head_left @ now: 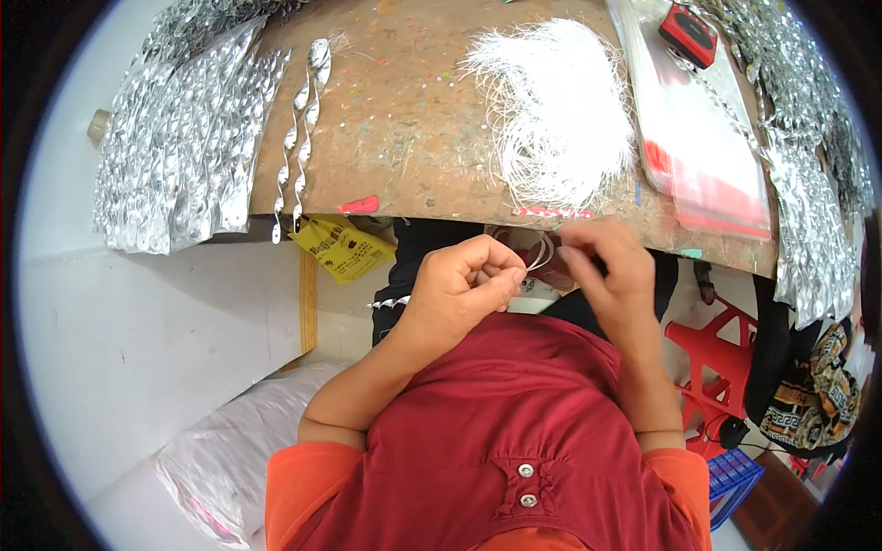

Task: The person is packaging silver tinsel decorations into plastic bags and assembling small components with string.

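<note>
My left hand [470, 280] is closed in a pinch in front of my lap, just off the table's near edge. A loop of thin white string [544, 250] comes out of its fingertips. My right hand [614, 268] is close by on the right, thumb and forefinger apart near the loop, with nothing visibly gripped. Behind my left wrist the end of a twisted silver strip [390, 302] sticks out; where it leads is hidden by the hand. A big heap of white strings [565, 119] lies on the table beyond my hands.
On the brown table [404, 119] lie two twisted silver strips [301, 138]. Piles of silver strips [188, 147] hang over its left and right edges. Clear plastic bags [698, 138] and a red-and-black device [689, 35] are at right. A red stool [717, 358] stands below.
</note>
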`<action>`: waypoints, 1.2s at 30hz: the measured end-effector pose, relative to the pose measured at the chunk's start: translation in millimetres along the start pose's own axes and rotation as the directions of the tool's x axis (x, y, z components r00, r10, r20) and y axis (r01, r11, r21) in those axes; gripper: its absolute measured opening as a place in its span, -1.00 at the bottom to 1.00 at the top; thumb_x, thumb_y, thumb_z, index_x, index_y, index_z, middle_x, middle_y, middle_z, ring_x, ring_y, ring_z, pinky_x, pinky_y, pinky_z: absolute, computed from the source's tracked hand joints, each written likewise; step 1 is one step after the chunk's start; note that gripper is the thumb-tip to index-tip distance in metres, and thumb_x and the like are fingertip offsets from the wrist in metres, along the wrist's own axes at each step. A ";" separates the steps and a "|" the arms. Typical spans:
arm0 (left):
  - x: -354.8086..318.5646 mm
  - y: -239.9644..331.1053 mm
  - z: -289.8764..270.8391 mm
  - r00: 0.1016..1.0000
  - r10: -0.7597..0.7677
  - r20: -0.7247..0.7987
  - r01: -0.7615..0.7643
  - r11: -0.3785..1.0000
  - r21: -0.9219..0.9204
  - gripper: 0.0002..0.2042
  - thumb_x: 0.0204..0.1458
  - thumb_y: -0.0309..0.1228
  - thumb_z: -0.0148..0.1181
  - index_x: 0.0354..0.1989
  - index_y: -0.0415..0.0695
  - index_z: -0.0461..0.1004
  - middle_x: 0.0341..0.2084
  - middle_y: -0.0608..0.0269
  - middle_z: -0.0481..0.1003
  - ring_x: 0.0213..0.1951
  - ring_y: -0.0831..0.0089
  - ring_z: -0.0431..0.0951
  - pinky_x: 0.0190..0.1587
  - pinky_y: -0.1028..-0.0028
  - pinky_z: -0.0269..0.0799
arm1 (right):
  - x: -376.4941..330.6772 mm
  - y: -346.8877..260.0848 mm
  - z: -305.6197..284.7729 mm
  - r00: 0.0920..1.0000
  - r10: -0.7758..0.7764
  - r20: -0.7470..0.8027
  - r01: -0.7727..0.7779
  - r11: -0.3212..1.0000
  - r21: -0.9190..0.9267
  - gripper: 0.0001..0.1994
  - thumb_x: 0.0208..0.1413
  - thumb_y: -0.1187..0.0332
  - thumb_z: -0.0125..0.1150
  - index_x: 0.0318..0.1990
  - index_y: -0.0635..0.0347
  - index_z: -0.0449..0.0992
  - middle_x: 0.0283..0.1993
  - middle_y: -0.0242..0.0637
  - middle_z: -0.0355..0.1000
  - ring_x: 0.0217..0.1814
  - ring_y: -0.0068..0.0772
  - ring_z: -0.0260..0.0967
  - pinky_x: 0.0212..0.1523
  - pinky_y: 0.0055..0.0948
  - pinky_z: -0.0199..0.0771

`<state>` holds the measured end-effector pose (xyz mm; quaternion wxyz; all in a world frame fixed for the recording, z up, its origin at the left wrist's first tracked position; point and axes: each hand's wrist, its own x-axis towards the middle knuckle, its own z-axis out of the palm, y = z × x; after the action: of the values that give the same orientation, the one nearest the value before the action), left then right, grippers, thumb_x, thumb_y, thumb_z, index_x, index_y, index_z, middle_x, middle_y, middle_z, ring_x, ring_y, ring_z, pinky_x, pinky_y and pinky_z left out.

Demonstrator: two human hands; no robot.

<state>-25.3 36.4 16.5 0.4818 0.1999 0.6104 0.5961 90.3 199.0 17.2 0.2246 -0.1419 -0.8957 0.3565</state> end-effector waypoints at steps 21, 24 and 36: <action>-2.0 -6.7 9.0 0.994 0.112 -0.005 -0.112 0.988 -0.109 -0.88 0.07 -0.51 0.08 -0.27 -0.29 0.46 -0.41 0.24 0.50 -0.41 0.63 0.47 -0.30 0.64 0.40 | -7.5 -21.7 11.1 0.925 0.341 0.167 -0.345 0.571 0.745 -0.90 -0.05 0.59 0.17 -0.34 0.25 0.44 -0.36 -0.33 0.41 -0.38 -0.55 0.32 -0.42 -0.57 0.28; 1.5 -9.5 8.9 0.979 0.203 -0.018 -0.202 0.978 0.043 -0.87 0.08 -0.53 0.07 -0.25 -0.32 0.46 -0.37 0.21 0.51 -0.37 0.56 0.50 -0.24 0.59 0.43 | -6.9 -11.2 15.2 0.949 0.229 0.216 -0.302 0.473 0.828 -0.92 0.00 0.57 0.15 -0.33 0.25 0.42 -0.31 -0.34 0.34 -0.32 -0.59 0.26 -0.36 -0.60 0.25; 4.1 -7.1 8.8 0.989 0.137 -0.061 -0.145 0.973 -0.180 -0.85 0.08 -0.51 0.08 -0.24 -0.32 0.47 -0.44 0.20 0.51 -0.37 0.54 0.51 -0.24 0.58 0.43 | -8.0 -0.3 14.9 0.891 0.248 0.380 -0.452 0.410 0.792 -0.93 0.00 0.51 0.19 -0.34 0.26 0.47 -0.21 -0.37 0.27 -0.14 -0.57 0.26 -0.09 -0.56 0.28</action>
<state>-17.5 43.0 10.0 0.4398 0.1829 0.5484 0.6873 89.6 186.9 5.3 0.0923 -0.1574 -0.5611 0.8074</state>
